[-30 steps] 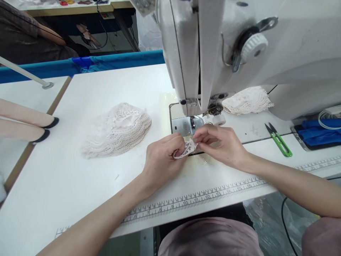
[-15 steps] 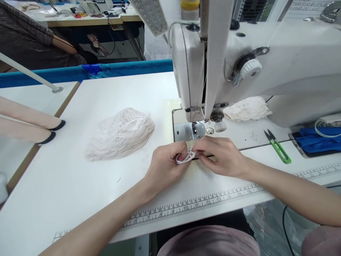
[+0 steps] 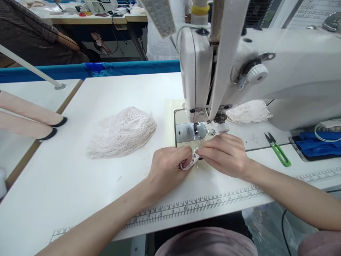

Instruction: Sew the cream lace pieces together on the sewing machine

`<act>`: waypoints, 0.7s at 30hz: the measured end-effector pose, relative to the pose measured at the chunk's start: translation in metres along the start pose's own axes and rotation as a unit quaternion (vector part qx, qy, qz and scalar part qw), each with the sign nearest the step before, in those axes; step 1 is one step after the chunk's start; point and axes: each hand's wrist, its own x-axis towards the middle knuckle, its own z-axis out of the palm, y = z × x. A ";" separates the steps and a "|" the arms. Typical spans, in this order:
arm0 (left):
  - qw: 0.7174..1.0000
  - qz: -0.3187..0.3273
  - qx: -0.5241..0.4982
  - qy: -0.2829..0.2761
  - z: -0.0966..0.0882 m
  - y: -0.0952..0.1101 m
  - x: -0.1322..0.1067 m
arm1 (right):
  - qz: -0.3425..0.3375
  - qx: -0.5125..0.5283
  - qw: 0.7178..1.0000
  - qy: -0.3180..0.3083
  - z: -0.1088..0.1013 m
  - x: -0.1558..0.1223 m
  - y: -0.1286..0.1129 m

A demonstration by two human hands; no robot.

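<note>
Curling in front of the needle area, the left hand (image 3: 170,167) is closed into a loose fist, thumb folded against the index finger, with a narrow white openwork lace strip (image 3: 190,165) gripped between them. The strip bends out of that fist in a small loop and runs to the fingertips of the right hand (image 3: 226,155), which are bunched close together and touch its far end; the right thumb is hidden beneath, so I cannot tell whether it pinches the lace.

Just beyond the fingers lies a shiny rectangular metal needle plate (image 3: 183,133), and above it stands the head of a large white industrial sewing machine (image 3: 195,71). Left of the left-hand fingers, well apart, sits a heaped pile of cream and white scalloped lace (image 3: 124,135). Beyond the right-hand fingers and a little to their right, partly behind the machine, is a smaller folded bundle of cream lace (image 3: 250,111). Farther right of those fingers rest green-handled thread snips with dark blades (image 3: 279,153), points away from the person. Nearer the person than both sets of fingers, a black printed ruler scale (image 3: 202,205) runs along the white tabletop (image 3: 128,89)
</note>
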 end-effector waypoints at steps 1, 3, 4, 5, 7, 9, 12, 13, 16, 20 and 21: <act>1.000 0.008 0.008 0.006 0.000 0.001 0.000 | -0.002 0.000 1.000 0.004 0.000 0.000 0.000; 1.000 0.004 0.014 0.016 -0.001 0.003 0.000 | -0.012 0.003 1.000 0.014 -0.002 -0.001 0.000; 1.000 -0.005 0.014 0.017 -0.002 0.003 0.000 | -0.021 0.005 1.000 0.016 -0.002 -0.001 0.001; 1.000 -0.014 0.015 0.014 -0.004 0.004 0.000 | -0.031 0.007 0.999 0.016 -0.004 -0.001 0.001; 1.000 -0.006 0.028 0.007 -0.006 0.004 0.001 | -0.053 0.005 0.999 0.005 -0.007 0.000 0.001; 0.997 0.042 0.055 0.014 -0.006 0.002 0.001 | -0.067 -0.002 0.998 -0.010 -0.009 0.001 0.001; 0.990 0.100 0.088 0.038 -0.006 -0.001 0.000 | -0.067 -0.008 0.998 -0.010 -0.009 0.001 0.001; 0.989 0.105 0.094 0.043 -0.005 -0.002 0.000 | -0.059 -0.007 0.998 -0.006 -0.009 0.001 0.000; 0.987 0.109 0.105 0.048 -0.004 -0.004 -0.001 | -0.029 -0.009 1.000 -0.002 -0.006 0.001 0.000; 0.987 0.111 0.106 0.050 -0.003 -0.004 -0.002 | -0.032 -0.029 0.999 -0.001 -0.003 0.002 0.000; 0.987 0.111 0.105 0.050 -0.003 -0.004 -0.002 | -0.037 -0.035 0.999 0.003 -0.003 0.002 0.000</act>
